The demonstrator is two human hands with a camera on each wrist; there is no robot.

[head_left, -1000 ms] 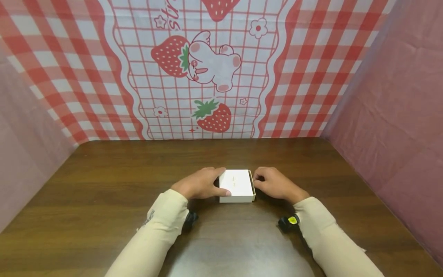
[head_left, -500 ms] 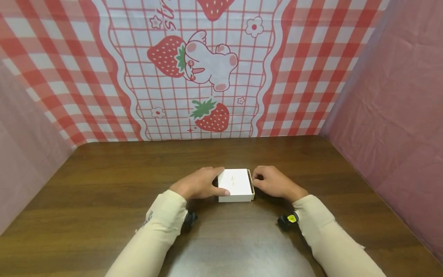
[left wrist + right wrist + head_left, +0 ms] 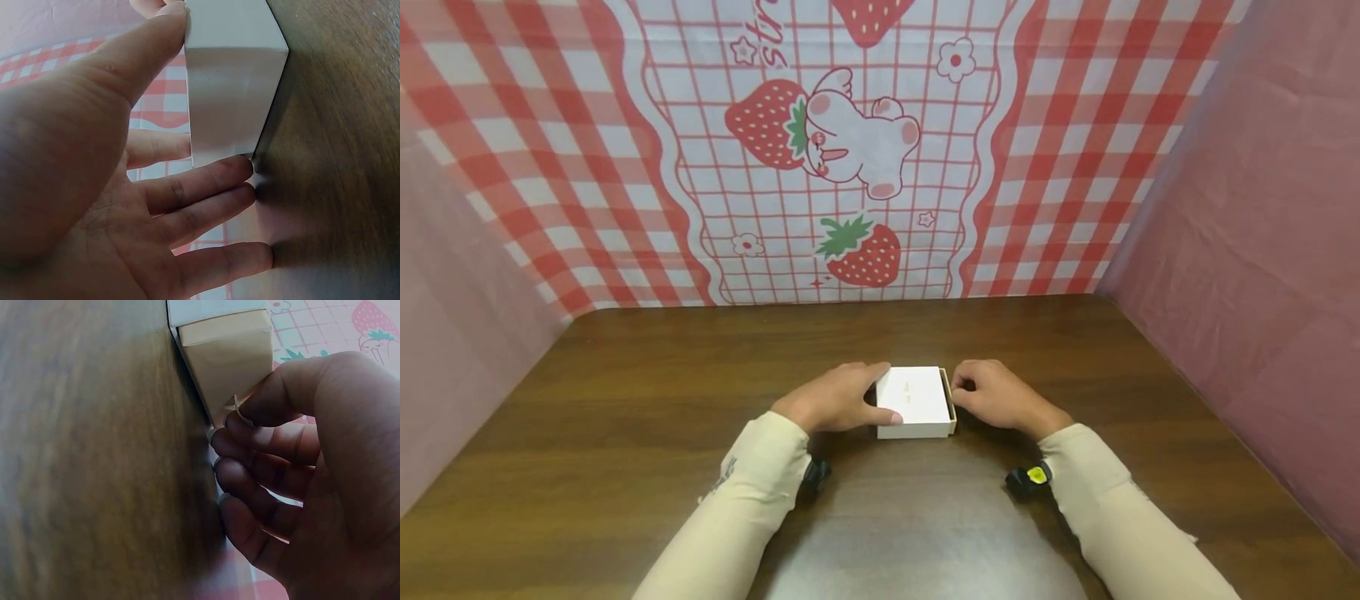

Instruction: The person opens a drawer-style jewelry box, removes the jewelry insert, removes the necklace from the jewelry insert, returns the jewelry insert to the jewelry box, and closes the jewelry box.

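White box (image 3: 921,407) lies partly hidden by the left hand (image 3: 835,398).

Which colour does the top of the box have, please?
The box top is white with small gold marks, best seen in the head view.

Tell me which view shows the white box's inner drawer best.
Right wrist: the cream inner drawer is close up, the right hand pinching its small tab. The head view shows only the drawer's slim edge; the left wrist view shows none of it, just the white outer case.
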